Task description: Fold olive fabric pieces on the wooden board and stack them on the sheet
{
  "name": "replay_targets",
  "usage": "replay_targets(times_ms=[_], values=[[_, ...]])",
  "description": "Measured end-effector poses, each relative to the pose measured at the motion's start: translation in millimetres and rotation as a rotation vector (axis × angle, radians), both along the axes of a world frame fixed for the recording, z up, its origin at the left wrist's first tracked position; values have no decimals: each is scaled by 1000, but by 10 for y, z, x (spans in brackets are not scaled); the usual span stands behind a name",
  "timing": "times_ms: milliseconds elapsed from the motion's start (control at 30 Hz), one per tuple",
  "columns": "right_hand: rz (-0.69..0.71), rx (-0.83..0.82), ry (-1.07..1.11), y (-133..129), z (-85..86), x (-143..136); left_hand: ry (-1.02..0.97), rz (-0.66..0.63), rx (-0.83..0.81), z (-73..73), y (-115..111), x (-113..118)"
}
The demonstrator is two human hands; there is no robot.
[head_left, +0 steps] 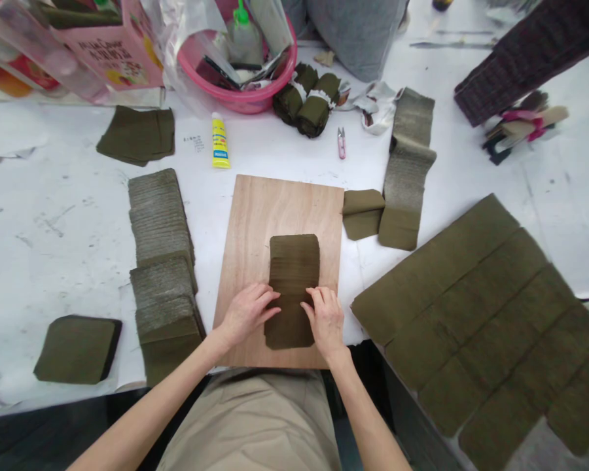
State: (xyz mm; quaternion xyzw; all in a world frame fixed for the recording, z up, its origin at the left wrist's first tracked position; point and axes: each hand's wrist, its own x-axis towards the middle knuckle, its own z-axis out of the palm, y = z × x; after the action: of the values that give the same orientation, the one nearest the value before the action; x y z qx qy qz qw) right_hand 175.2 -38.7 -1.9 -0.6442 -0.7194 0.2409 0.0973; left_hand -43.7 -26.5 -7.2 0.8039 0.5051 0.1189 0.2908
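Note:
A stack of olive-green fabric pieces [294, 268], fanned in thin layers, lies on a wooden board [250, 216]. At its left edge is my left hand [252, 309], thumb and fingertips touching the cloth with a gap between them. My right hand [324, 315] touches the right edge in the same way, its fingers bent and apart from the thumb. Both hands rest about halfway along the stack, one on each side, and neither is closed around it.
Fanned fabric stacks [160, 222] lie left of the board. Large olive panels [485, 314] cover the right. Beyond are a yellow tube [220, 142], small snips [341, 142], a pink basket [245, 101] and rolled cloth [317, 108]. Another person's sleeve [520, 62] and gloved hand [525, 124] reach in.

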Motion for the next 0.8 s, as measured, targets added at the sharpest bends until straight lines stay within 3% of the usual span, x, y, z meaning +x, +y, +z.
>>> replay_targets(times_ms=[100,267,633,800], values=[[54,-40,-60,89,30,8,65,43,-59,17,-57,118],[92,-36,-53,118,54,56,123,50,-102,92,64,194],[-51,-68,219,8,-14,144,126,-13,-144,106,84,210],[-104,-57,176,10,-43,122,89,138,-200,96,44,154]])
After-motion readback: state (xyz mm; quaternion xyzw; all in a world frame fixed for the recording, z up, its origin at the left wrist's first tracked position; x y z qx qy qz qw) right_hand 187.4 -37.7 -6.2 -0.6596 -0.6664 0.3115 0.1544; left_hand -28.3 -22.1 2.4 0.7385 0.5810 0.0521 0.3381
